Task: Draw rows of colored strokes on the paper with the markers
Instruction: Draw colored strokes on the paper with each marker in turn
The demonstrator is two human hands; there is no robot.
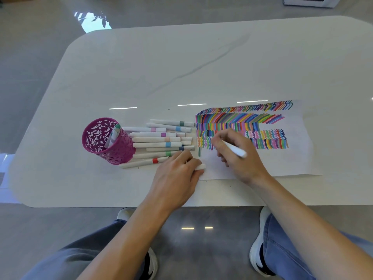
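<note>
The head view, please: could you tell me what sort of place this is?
Likely a home or office room: a glossy white table on a polished grey floor, with a purple pen cup and markers beside the paper.

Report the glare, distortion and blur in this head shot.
Head view: the wide lens bows the table edges. Bright streaks glare on its gloss just beyond the paper, and a bright patch reflects on the floor. Lighting is soft and shadows are faint. The right hand and its marker look slightly blurred, as does the cap in the left hand.
</note>
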